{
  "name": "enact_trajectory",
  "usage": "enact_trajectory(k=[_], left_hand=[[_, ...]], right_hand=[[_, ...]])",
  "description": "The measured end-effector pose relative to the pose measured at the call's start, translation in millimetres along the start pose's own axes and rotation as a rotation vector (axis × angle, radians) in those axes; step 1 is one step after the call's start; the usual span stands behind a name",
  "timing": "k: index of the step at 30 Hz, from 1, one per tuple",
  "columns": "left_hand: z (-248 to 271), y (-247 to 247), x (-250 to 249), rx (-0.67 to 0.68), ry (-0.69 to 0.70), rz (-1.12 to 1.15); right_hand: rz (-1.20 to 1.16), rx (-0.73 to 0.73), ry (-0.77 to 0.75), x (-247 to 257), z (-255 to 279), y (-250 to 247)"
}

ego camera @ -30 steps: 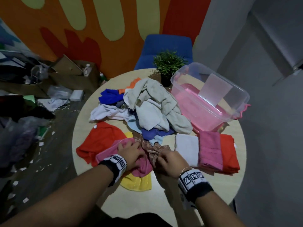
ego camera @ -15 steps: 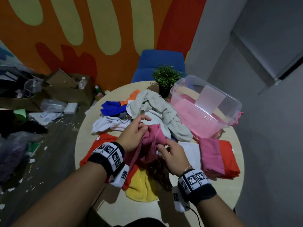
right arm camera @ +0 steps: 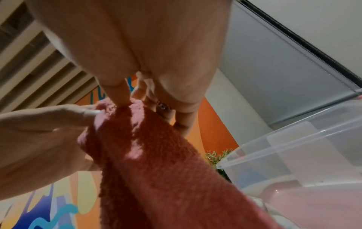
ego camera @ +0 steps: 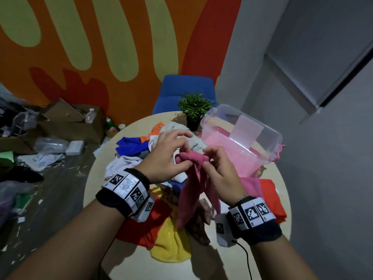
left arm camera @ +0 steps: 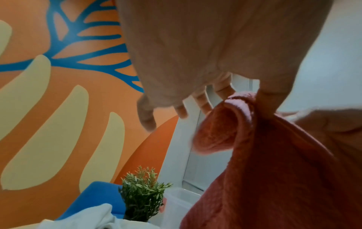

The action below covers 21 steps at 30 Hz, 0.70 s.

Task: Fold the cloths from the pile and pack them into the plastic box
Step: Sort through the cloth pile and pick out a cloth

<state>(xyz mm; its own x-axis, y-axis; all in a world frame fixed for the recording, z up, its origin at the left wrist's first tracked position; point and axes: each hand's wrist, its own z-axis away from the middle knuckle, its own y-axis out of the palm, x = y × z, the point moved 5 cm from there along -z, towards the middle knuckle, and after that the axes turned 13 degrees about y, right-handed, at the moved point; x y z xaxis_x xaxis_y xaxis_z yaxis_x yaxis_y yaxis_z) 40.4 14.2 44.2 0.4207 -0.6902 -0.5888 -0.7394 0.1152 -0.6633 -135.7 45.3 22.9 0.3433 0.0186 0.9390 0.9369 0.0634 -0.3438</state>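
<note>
A pink terry cloth (ego camera: pixel 193 182) hangs in the air above the round table (ego camera: pixel 282 182), bunched at its top edge. My left hand (ego camera: pixel 171 158) pinches that top edge from the left (left arm camera: pixel 260 106), its other fingers spread. My right hand (ego camera: pixel 216 164) pinches the same edge from the right (right arm camera: pixel 121 100). The cloth's lower end dangles over a yellow cloth (ego camera: pixel 171 247) and a brown patterned one (ego camera: pixel 199 225). The pile of loose cloths (ego camera: pixel 131 158) lies behind my hands. The clear plastic box (ego camera: pixel 242 142) with a pink bottom stands at the table's back right.
Folded pink (ego camera: pixel 252 184) and red (ego camera: pixel 272 199) cloths lie right of my hands. A small potted plant (ego camera: pixel 193 110) stands beside the box, with a blue chair (ego camera: pixel 187 91) behind it. Cardboard boxes and litter (ego camera: pixel 60 130) cover the floor at left.
Both hands have lifted the pink cloth off the table to chest height and gathered its top edge between them. The head view has tilted upward.
</note>
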Motion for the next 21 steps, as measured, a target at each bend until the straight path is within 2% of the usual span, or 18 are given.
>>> enact_trajectory(k=[2, 4, 6, 9, 12, 14, 16, 19, 21], left_hand=[[-6.3, -2.5, -2.6, -0.067, -0.004, 0.006], [-11.9, -3.1, -5.5, -0.122, -0.043, 0.084], [-14.9, -7.1, -7.6, -0.179, -0.065, 0.085], [-12.9, -18.3, -0.9, -0.244, -0.104, 0.041], [-8.2, -29.2, 12.7, -0.15, -0.161, -0.02], [-5.6, -35.8, 17.9, -0.05, -0.189, -0.022], [-4.5, -44.8, 22.9, -0.012, -0.222, -0.046], [-2.1, -56.9, 30.2, -0.106, -0.276, -0.132], [1.9, -63.0, 35.0, -0.258, -0.304, -0.137]], right_hand=[[0.044, 0.059, -0.01, 3.6, 1.5, 7.7], [0.256, 0.043, -0.05, 4.0, 1.8, 14.7], [0.39, -0.039, -0.038, 3.1, -1.4, 13.0], [0.418, -0.235, 0.077, 1.7, -6.3, -4.3], [0.442, -0.396, 0.065, 3.8, -7.4, -28.4], [0.403, -0.448, 0.03, 8.5, -6.5, -43.1], [0.386, -0.473, 0.03, 11.9, -7.5, -53.8], [0.317, -0.557, 0.018, 14.4, -9.4, -66.3], [0.267, -0.632, 0.037, 13.4, -10.3, -75.1]])
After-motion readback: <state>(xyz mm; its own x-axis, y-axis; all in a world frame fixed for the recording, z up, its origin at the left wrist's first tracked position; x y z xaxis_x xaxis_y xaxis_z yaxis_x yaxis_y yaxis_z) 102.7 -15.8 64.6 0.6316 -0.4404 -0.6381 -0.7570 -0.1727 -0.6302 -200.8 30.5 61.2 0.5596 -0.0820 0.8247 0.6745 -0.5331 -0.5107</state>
